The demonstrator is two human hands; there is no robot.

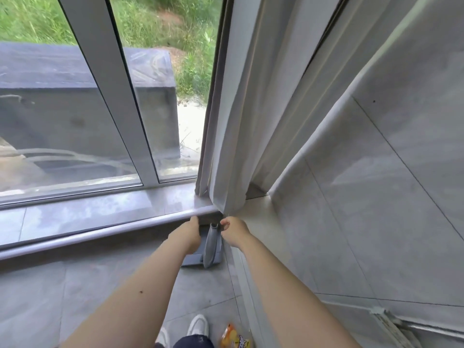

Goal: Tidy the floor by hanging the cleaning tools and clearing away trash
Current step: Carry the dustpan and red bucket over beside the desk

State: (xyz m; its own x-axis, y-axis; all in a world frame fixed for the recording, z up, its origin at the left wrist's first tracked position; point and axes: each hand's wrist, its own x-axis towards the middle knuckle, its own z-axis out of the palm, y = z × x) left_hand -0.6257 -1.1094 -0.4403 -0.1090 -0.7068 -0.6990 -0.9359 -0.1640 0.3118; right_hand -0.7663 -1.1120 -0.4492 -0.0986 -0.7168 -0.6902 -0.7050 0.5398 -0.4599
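Dustpan [200,254]: left part hidden behind the left hand [187,236].
Snack packet [234,339]: cut off by the bottom edge, print blurred.
Shoes [198,325]: partly hidden by the forearm and trouser leg.
Right hand [234,231]: whatever it pinches is too small to tell.

Both hands reach toward a grey plastic dustpan [211,247] standing below the grey window sill [100,214]: left hand [187,236] beside it, right hand [233,231] curled near its handle.

Grey tiled floor [100,292] carries dustpan [198,257] and snack packet [234,339].
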